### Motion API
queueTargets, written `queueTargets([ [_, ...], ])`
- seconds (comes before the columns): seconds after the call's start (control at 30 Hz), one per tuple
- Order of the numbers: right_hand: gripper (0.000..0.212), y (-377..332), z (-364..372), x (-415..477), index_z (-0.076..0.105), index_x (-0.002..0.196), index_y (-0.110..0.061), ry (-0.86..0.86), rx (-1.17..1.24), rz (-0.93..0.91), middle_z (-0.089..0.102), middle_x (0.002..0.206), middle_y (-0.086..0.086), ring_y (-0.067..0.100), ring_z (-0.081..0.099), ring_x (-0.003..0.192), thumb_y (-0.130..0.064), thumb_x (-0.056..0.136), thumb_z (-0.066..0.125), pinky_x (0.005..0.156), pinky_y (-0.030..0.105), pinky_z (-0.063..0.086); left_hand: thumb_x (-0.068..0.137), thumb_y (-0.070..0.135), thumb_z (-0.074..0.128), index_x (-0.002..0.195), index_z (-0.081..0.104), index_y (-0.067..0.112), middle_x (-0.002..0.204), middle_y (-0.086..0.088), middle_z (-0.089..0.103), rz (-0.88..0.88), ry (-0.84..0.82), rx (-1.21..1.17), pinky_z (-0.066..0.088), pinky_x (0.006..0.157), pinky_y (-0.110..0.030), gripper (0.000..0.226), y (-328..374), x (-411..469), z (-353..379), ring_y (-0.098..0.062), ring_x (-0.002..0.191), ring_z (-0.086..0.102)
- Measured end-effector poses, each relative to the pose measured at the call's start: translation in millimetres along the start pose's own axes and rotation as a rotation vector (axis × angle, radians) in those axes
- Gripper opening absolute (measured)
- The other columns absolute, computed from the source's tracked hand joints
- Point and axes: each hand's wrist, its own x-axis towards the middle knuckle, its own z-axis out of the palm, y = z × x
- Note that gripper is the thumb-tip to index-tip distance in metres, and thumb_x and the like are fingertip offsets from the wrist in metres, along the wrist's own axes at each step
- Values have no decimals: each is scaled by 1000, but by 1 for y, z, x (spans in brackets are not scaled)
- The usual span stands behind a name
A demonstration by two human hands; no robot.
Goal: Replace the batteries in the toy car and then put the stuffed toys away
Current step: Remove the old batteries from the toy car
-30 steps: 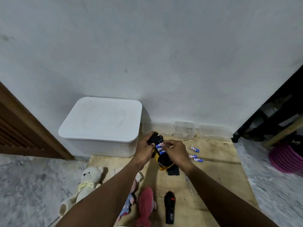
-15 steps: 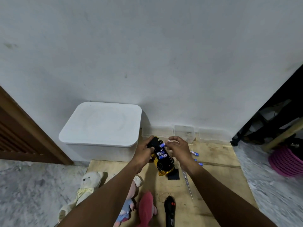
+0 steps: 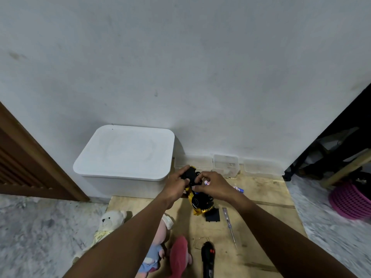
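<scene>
- The left hand (image 3: 176, 183) grips the toy car (image 3: 200, 203) by its far end, fingers curled round the body. It holds the car belly-up just above the wooden board (image 3: 261, 199), so the battery bay faces the person.
- The right hand (image 3: 212, 185) is curled over the bay and pinches a small blue-and-white battery (image 3: 206, 183) at its fingertips, probably to seat it.
- A spare battery (image 3: 239, 190) lies just right of that hand, within easy reach.
- The black cover (image 3: 212, 217) and the screwdriver (image 3: 228, 223) lie beside the car's near end, ready for closing up.
- The stuffed toys lie lower left: a white bear (image 3: 109, 223), a pink doll (image 3: 160, 233) and a red plush (image 3: 178, 253). They are not yet stored and lie near the lidded white box (image 3: 124, 153).
</scene>
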Motion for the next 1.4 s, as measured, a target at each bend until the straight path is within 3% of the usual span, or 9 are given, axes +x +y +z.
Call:
queueTargets([
  [0.37, 18, 5, 5, 6, 75, 104, -24, 4, -159, -145, 69, 89, -8, 9, 67, 83, -26, 93, 60, 74, 25, 54, 97, -4, 45, 148, 47, 27, 123, -9, 65, -18, 7, 17, 62, 78, -46, 60, -2, 7, -11, -32, 104, 67],
  [0.5, 27, 8, -2, 4, 75, 103, -24, 40, 47, -85, 74, 81, -5, 8, 70, 83, -11, 97, 52, 73, 15, 49, 97, -4, 46, 148, 48, 27, 129, -10, 60, -11, 19, 32, 63, 72, -43, 59, -4, 7, -13, -31, 105, 66],
  [0.6, 19, 15, -8, 1, 77, 101, -24, 49, 107, -87, 75, 96, -7, 2, 67, 92, -13, 89, 67, 73, 13, 46, 98, -2, 47, 148, 47, 28, 131, -10, 59, -10, 21, 23, 62, 67, -38, 58, -3, 7, -11, -30, 104, 65],
  [0.77, 12, 15, -16, -3, 72, 95, -11, 203, 494, 21, 66, 78, -1, 7, 46, 48, -23, 94, 67, 47, 21, 38, 98, -3, 47, 146, 50, 30, 130, -9, 59, -8, 22, 23, 63, 70, -41, 58, 0, 7, -8, -32, 105, 65],
  [0.97, 17, 3, -31, -3, 58, 82, -9, 214, 987, 239, 63, 76, 12, 18, 48, 49, -15, 90, 45, 52, 28, 47, 97, -4, 47, 146, 50, 28, 127, -7, 59, 8, 56, 35, 62, 78, -48, 58, -1, 6, -6, -27, 100, 65],
  [1.13, 10, 5, -22, -4, 58, 76, -10, 144, 570, 283, 54, 67, 8, 14, 35, 41, -13, 85, 55, 45, 21, 30, 98, -4, 46, 146, 48, 29, 122, -5, 61, 44, 109, 2, 59, 86, -56, 58, -3, 7, 2, -23, 96, 63],
  [1.23, 20, 11, -7, -4, 65, 78, -13, 178, 210, 235, 61, 67, 1, 14, 50, 50, -29, 89, 67, 43, 19, 36, 99, 0, 47, 147, 47, 29, 134, -5, 59, 101, 156, 15, 57, 92, -53, 56, -8, 11, 7, -24, 112, 63],
  [1.33, 19, 20, 8, -1, 75, 102, -22, 246, -39, 109, 73, 107, 1, 19, 68, 97, -35, 93, 64, 75, 30, 56, 96, 6, 50, 147, 47, 28, 137, -4, 59, 144, 200, 68, 51, 103, -51, 56, -16, 17, 11, -25, 121, 60],
  [1.4, 24, 19, 16, -4, 73, 114, -28, 261, -104, 93, 72, 116, 0, 20, 67, 105, -36, 96, 60, 87, 36, 56, 96, 10, 52, 149, 45, 27, 137, -2, 58, 162, 223, 112, 49, 107, -47, 56, -19, 20, 14, -22, 124, 59],
])
